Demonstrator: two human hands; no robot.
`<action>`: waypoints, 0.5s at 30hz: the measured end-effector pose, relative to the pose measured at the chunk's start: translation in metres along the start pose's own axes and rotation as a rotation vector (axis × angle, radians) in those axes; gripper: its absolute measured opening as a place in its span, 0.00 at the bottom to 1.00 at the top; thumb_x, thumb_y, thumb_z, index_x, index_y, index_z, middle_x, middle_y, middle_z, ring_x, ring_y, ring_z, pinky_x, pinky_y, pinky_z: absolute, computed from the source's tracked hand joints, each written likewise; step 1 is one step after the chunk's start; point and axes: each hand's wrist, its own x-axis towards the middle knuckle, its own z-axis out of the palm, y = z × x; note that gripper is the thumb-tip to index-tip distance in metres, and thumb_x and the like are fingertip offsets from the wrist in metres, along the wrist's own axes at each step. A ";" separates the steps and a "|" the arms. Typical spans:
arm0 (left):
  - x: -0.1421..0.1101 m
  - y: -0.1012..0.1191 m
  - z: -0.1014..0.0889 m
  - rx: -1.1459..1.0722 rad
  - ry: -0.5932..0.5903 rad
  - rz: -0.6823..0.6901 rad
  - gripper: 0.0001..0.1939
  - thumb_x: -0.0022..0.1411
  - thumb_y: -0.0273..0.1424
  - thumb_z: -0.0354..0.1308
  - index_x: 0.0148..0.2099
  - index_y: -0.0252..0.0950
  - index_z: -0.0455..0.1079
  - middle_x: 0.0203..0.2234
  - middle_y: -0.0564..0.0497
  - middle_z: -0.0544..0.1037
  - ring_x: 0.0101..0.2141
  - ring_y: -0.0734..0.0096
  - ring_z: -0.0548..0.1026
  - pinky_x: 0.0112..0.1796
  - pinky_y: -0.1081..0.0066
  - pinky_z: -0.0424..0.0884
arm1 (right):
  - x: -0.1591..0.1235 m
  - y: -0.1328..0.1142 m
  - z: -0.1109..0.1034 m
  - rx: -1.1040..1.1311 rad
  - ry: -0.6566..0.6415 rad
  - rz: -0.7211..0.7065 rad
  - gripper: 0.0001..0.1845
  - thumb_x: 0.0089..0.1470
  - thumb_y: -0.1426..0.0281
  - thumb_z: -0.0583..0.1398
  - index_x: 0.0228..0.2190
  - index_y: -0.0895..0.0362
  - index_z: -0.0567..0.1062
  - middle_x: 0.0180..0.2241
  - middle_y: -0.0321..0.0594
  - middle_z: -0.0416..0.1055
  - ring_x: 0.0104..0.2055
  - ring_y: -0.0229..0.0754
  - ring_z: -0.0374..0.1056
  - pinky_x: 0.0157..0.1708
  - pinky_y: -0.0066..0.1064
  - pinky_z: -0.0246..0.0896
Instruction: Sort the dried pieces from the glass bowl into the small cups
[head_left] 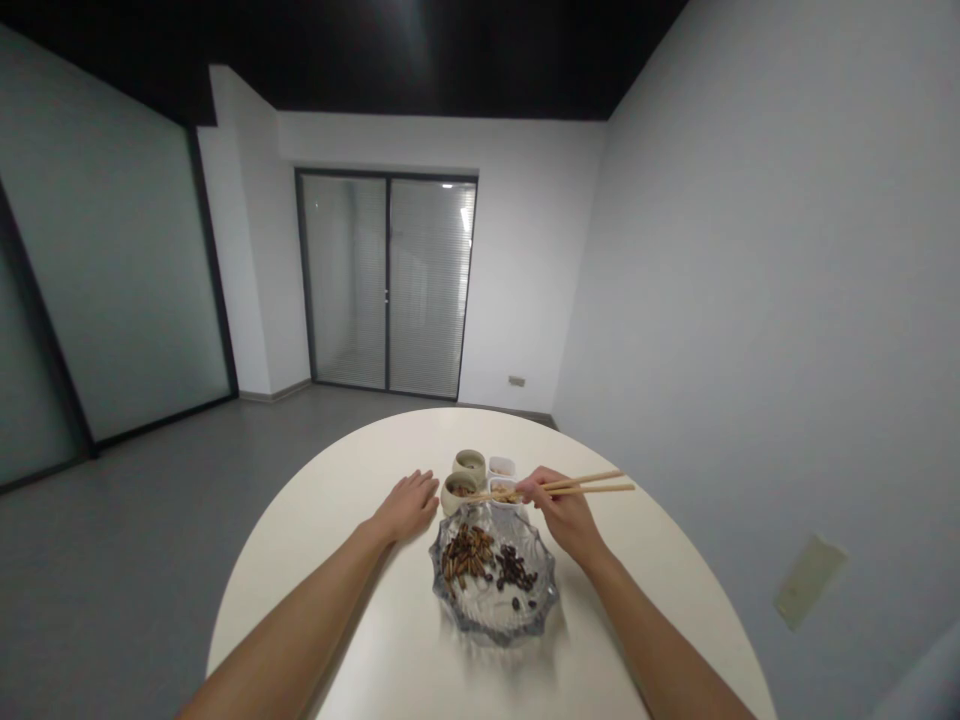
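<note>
My right hand (564,510) grips a pair of wooden chopsticks (589,484), whose tips reach left over the small pots. My left hand (410,506) lies flat on the table beside the nearer green-grey pot (452,493), fingers stretched out. That pot has brownish bits in it. Behind it stands a second green-grey pot (470,459). Under the chopsticks is a white dish (507,498) with pale pieces, and another white dish (501,466) sits behind. Close to me, a scalloped clear glass bowl (493,632) holds brown elongated pieces (466,555) at left and dark round ones (514,568) at right.
Everything stands on a round cream table (360,470). A white wall (750,250) rises to the right, with a switch plate (810,582). Beyond the table are glass doors (388,285), and a frosted partition (127,270) is at the left.
</note>
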 end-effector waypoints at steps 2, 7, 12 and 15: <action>0.000 0.000 0.000 -0.001 -0.003 -0.004 0.25 0.70 0.39 0.42 0.65 0.37 0.60 0.67 0.42 0.57 0.66 0.51 0.52 0.63 0.52 0.51 | -0.006 -0.002 -0.002 0.014 -0.076 0.014 0.17 0.55 0.59 0.62 0.21 0.56 0.76 0.20 0.37 0.71 0.24 0.39 0.64 0.25 0.28 0.59; 0.002 -0.002 0.001 0.012 -0.002 0.015 0.25 0.71 0.39 0.41 0.65 0.37 0.60 0.66 0.42 0.57 0.66 0.49 0.53 0.63 0.51 0.52 | -0.013 -0.008 0.002 0.028 -0.178 0.018 0.17 0.55 0.58 0.62 0.22 0.56 0.77 0.20 0.37 0.70 0.24 0.39 0.64 0.25 0.28 0.58; 0.003 -0.006 0.005 0.004 0.004 0.009 0.25 0.70 0.39 0.42 0.65 0.38 0.60 0.66 0.43 0.57 0.66 0.50 0.53 0.63 0.50 0.51 | -0.015 -0.005 0.006 -0.019 -0.255 -0.011 0.16 0.56 0.59 0.63 0.23 0.56 0.79 0.23 0.38 0.72 0.26 0.40 0.65 0.27 0.29 0.59; 0.005 -0.008 0.008 -0.001 0.000 0.004 0.25 0.70 0.39 0.43 0.65 0.37 0.60 0.67 0.43 0.57 0.66 0.51 0.52 0.63 0.51 0.51 | -0.015 -0.003 0.005 -0.059 -0.274 -0.054 0.16 0.57 0.59 0.62 0.24 0.55 0.79 0.24 0.38 0.72 0.28 0.41 0.66 0.28 0.30 0.60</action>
